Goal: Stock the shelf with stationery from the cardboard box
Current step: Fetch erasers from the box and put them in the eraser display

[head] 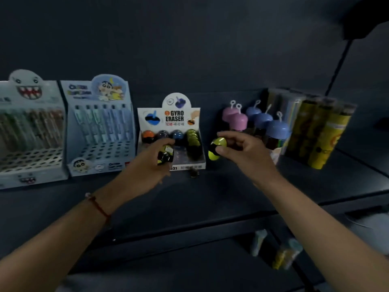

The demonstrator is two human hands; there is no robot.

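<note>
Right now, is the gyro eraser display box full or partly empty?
Partly empty: the gyro eraser display box has bare front floor; the yellow row is longest. Each hand grips an eraser outside it.

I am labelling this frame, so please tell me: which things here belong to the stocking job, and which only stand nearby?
In the job:
left hand, holding an eraser
right hand, holding a yellow eraser
Gyro Eraser box

Standing nearby:
pen displays
capped bottles
yellow tubes

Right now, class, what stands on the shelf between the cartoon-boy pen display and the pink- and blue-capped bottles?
The head view shows the Gyro Eraser display box there, with the left hand in front of it gripping an eraser.
</note>
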